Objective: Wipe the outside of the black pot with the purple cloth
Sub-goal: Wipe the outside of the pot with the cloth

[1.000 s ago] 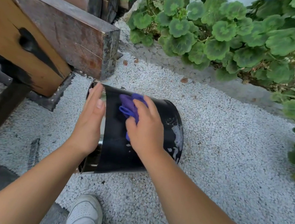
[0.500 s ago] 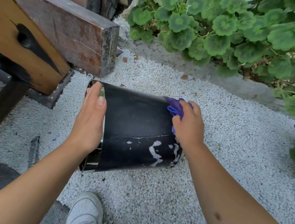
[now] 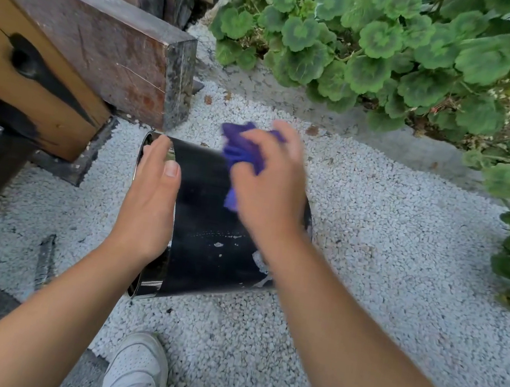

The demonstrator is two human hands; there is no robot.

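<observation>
The black pot (image 3: pixel 204 245) lies on its side on white gravel, its open rim to the left, with pale smears low on its right side. My left hand (image 3: pixel 148 209) is on the pot's rim end, palm against it and fingers over the edge. My right hand (image 3: pixel 267 192), blurred by motion, grips the crumpled purple cloth (image 3: pixel 244 151) and presses it on the pot's upper side near the middle.
A wooden bench (image 3: pixel 39 83) with thick beams stands close to the pot's left. Green leafy plants (image 3: pixel 388 56) fill the top and right. White gravel (image 3: pixel 389 249) covers the ground. My white shoe (image 3: pixel 136 369) is just below the pot.
My right hand has swept the cloth back from the pot's right end to its upper middle. The left hand has stayed on the rim and the pot has kept its place.
</observation>
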